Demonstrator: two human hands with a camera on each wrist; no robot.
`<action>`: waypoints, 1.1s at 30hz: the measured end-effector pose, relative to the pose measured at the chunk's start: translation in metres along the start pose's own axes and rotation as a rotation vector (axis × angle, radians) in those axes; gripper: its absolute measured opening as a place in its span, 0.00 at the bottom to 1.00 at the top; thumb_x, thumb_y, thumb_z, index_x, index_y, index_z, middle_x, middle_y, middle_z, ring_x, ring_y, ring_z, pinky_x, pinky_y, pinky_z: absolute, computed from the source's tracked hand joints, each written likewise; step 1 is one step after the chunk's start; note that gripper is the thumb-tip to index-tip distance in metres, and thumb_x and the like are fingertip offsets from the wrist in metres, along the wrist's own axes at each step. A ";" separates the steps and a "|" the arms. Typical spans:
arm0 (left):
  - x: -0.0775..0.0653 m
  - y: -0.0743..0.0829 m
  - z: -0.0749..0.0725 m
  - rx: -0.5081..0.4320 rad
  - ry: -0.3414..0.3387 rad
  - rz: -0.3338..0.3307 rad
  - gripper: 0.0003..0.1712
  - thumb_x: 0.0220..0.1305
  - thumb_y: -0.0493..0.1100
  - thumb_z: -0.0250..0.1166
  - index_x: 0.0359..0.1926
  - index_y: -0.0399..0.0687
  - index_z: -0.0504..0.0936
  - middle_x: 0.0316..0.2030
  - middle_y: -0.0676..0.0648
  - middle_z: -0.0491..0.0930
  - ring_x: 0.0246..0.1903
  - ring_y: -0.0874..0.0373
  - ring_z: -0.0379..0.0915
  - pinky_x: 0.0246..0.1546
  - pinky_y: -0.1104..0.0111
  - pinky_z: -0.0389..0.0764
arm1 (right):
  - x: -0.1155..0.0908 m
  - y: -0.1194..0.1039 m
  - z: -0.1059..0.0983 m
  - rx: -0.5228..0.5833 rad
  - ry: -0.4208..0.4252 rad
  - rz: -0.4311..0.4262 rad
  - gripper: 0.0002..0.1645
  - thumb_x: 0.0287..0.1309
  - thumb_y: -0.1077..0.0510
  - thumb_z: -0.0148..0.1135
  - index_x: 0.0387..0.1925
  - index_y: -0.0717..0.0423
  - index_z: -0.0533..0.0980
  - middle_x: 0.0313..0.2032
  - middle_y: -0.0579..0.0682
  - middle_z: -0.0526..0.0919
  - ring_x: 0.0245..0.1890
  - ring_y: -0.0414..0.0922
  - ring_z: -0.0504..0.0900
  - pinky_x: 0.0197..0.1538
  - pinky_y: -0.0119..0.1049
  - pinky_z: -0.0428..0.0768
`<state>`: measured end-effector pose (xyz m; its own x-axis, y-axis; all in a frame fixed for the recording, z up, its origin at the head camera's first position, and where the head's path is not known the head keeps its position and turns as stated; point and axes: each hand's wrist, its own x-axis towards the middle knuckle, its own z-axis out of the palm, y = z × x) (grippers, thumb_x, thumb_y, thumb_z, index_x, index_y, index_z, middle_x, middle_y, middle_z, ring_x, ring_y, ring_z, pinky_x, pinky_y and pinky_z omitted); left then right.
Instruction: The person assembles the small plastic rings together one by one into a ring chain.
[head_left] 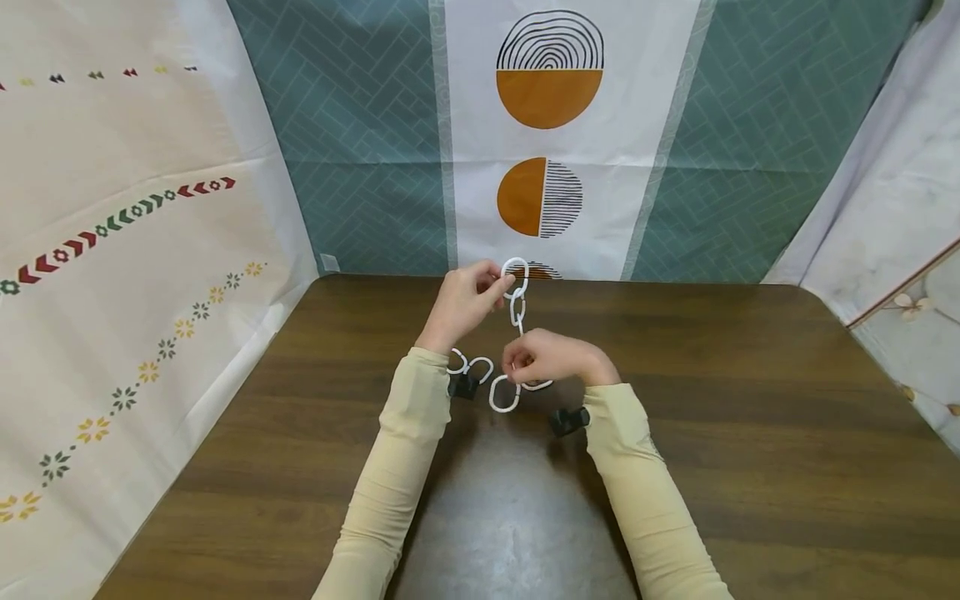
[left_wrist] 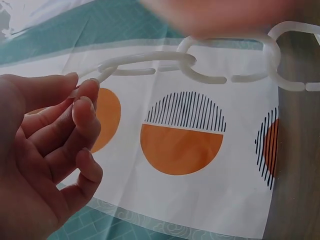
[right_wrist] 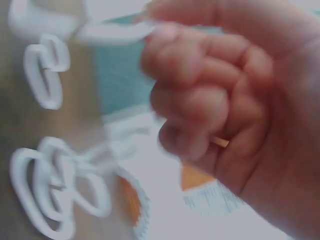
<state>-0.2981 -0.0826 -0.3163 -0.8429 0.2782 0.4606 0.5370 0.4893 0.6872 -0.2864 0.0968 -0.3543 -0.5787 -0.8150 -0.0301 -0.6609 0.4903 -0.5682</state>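
Left hand (head_left: 462, 305) pinches the white chain (left_wrist: 187, 58), right hand (head_left: 557, 357) a white link (right_wrist: 117, 34) — hard pulling could spring the split links (left_wrist: 210, 79) apart

And straight ahead of you hangs a teal-and-white cloth (head_left: 615, 142) with orange half-circles (head_left: 550, 98), cream patterned fabric (head_left: 135, 242) on your left, pale floral fabric (head_left: 892, 242) right, wood-grain counter (head_left: 757, 417) below!

White chain (head_left: 517, 308) held up

Its smooth rings (left_wrist: 210, 78) had little gaps. The left hand (head_left: 461, 302) pinched the top ring (head_left: 527, 275). The right hand (head_left: 558, 354) pinched lower down. More white rings (right_wrist: 42, 182) lay on the brown table (head_left: 750, 458).
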 end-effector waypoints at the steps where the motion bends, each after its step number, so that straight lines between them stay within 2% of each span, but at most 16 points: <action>1: 0.000 0.000 0.000 -0.001 0.002 0.005 0.11 0.67 0.47 0.62 0.33 0.44 0.79 0.22 0.38 0.82 0.22 0.57 0.72 0.26 0.69 0.67 | -0.006 0.000 -0.006 0.042 0.050 -0.009 0.04 0.55 0.64 0.57 0.29 0.55 0.78 0.21 0.42 0.74 0.21 0.35 0.69 0.28 0.27 0.68; 8: 0.001 0.002 0.001 0.017 0.007 0.009 0.11 0.67 0.46 0.62 0.33 0.43 0.79 0.22 0.39 0.82 0.21 0.58 0.72 0.27 0.71 0.68 | -0.044 0.009 -0.029 0.334 0.380 0.093 0.03 0.58 0.66 0.57 0.34 0.63 0.74 0.19 0.48 0.77 0.19 0.41 0.74 0.26 0.31 0.74; 12: 0.001 0.003 0.001 0.034 0.007 0.010 0.11 0.67 0.46 0.62 0.32 0.43 0.79 0.21 0.41 0.82 0.21 0.58 0.72 0.27 0.71 0.68 | -0.056 0.019 -0.034 0.446 0.505 0.114 0.03 0.60 0.68 0.55 0.35 0.67 0.72 0.19 0.45 0.78 0.20 0.41 0.75 0.28 0.33 0.76; 17: 0.001 0.002 0.001 0.047 0.012 0.012 0.11 0.67 0.46 0.62 0.31 0.45 0.80 0.19 0.45 0.80 0.21 0.59 0.72 0.28 0.70 0.69 | -0.066 0.026 -0.037 0.537 0.588 0.096 0.02 0.60 0.71 0.52 0.35 0.67 0.70 0.19 0.43 0.79 0.20 0.42 0.76 0.28 0.34 0.77; 23: 0.001 0.000 0.002 0.036 0.005 0.034 0.10 0.67 0.46 0.62 0.32 0.44 0.80 0.21 0.41 0.81 0.22 0.58 0.72 0.29 0.70 0.70 | -0.068 0.029 -0.038 0.601 0.654 0.094 0.02 0.60 0.71 0.51 0.34 0.67 0.70 0.19 0.44 0.80 0.19 0.41 0.78 0.27 0.31 0.76; 25: 0.002 -0.001 0.003 0.034 0.001 0.053 0.10 0.67 0.46 0.62 0.32 0.45 0.80 0.21 0.41 0.81 0.22 0.59 0.72 0.29 0.70 0.70 | -0.066 0.030 -0.037 0.639 0.680 0.108 0.03 0.60 0.71 0.50 0.33 0.64 0.70 0.18 0.44 0.80 0.19 0.40 0.78 0.26 0.30 0.75; 29: 0.001 -0.001 0.003 0.032 -0.014 0.102 0.09 0.67 0.46 0.62 0.32 0.45 0.80 0.22 0.41 0.80 0.22 0.59 0.71 0.28 0.70 0.69 | -0.060 0.031 -0.036 0.788 0.746 0.143 0.05 0.62 0.68 0.49 0.32 0.60 0.70 0.19 0.44 0.80 0.19 0.38 0.78 0.28 0.28 0.74; 33: 0.001 0.001 0.005 0.039 -0.018 0.126 0.08 0.65 0.46 0.64 0.31 0.47 0.80 0.22 0.44 0.80 0.22 0.60 0.70 0.27 0.71 0.69 | -0.052 0.028 -0.035 1.013 0.808 0.159 0.08 0.65 0.66 0.46 0.31 0.56 0.71 0.19 0.44 0.80 0.19 0.37 0.77 0.28 0.28 0.72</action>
<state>-0.2986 -0.0783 -0.3182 -0.7693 0.3542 0.5317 0.6375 0.4810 0.6019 -0.2915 0.1639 -0.3401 -0.9727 -0.1816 0.1448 -0.1131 -0.1742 -0.9782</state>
